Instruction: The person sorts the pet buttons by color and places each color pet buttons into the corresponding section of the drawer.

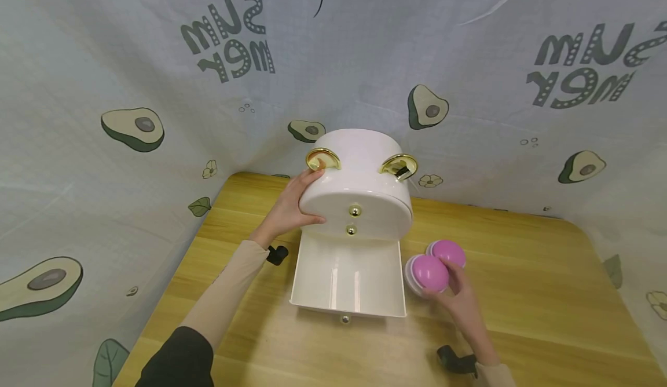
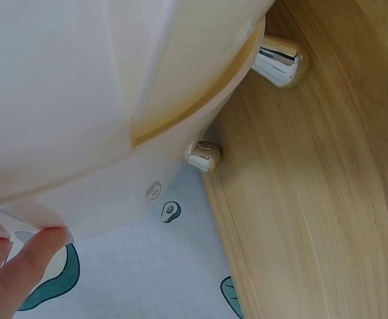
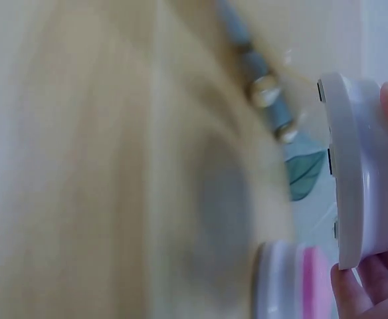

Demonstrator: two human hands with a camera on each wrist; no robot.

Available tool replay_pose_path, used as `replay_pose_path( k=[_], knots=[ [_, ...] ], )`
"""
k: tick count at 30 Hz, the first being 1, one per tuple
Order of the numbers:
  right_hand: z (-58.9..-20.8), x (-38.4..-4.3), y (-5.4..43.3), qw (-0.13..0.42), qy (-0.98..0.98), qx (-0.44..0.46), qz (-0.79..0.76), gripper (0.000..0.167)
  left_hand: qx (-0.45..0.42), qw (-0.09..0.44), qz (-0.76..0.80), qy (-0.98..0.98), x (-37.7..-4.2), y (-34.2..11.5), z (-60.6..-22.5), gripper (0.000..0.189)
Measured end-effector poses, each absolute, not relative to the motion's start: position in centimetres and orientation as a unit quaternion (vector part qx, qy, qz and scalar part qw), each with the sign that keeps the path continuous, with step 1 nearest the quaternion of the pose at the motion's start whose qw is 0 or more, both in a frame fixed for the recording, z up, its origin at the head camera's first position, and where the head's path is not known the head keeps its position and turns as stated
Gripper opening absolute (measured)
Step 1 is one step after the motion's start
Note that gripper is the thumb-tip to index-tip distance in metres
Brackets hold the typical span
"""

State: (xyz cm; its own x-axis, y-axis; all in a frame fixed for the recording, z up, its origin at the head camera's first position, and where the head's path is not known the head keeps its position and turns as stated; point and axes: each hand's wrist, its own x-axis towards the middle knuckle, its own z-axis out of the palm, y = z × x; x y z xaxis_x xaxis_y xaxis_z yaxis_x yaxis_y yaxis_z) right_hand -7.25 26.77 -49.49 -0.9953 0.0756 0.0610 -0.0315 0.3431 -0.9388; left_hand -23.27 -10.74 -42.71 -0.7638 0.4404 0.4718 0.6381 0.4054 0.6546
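Observation:
A white rounded storage box (image 1: pixel 356 175) with gold ears and small gold knobs stands on the table. Its bottom drawer (image 1: pixel 318 277) is pulled out toward me. My left hand (image 1: pixel 286 210) holds the box's left side, thumb on the front and fingers near the gold ear. In the left wrist view, fingertips (image 2: pixel 44 246) touch the white shell. My right hand (image 1: pixel 464 306) grips a round white puck with a pink dome (image 1: pixel 430 274); the right wrist view shows this puck (image 3: pixel 363 173) lifted off the table. A second pink-domed puck (image 1: pixel 452 251) lies just behind it.
The wooden table (image 1: pixel 531 294) extends to both sides of the box. An avocado-print cloth (image 1: pixel 354 74) hangs behind and to the left. Black pieces (image 1: pixel 278 255) sit at both wrists. Gold feet (image 2: pixel 280 63) support the box.

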Motion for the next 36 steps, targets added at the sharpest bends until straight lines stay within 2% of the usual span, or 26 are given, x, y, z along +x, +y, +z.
replay_pose_path(
  k=[10,17,27,36],
  knots=[
    [-45.3,-7.1,24.8,0.076,-0.802,0.033,0.592,0.077,-0.320,0.114,-0.437,-0.833,-23.3,-10.8,-42.6,0.098],
    [-43.1,-6.9,22.4,0.062,-0.807,0.043,0.585,0.076,-0.320,0.113,-0.438,-0.833,-23.2,-10.9,-42.6,0.098],
    [-43.6,-7.0,19.4,0.042,-0.786,0.090,0.610,0.074,-0.321,0.117,-0.440,-0.831,-23.1,-10.8,-42.8,0.098],
    [-44.6,-7.2,14.2,0.019,-0.776,0.169,0.607,0.074,-0.316,0.115,-0.441,-0.832,-23.2,-10.7,-42.9,0.098]
  ],
)
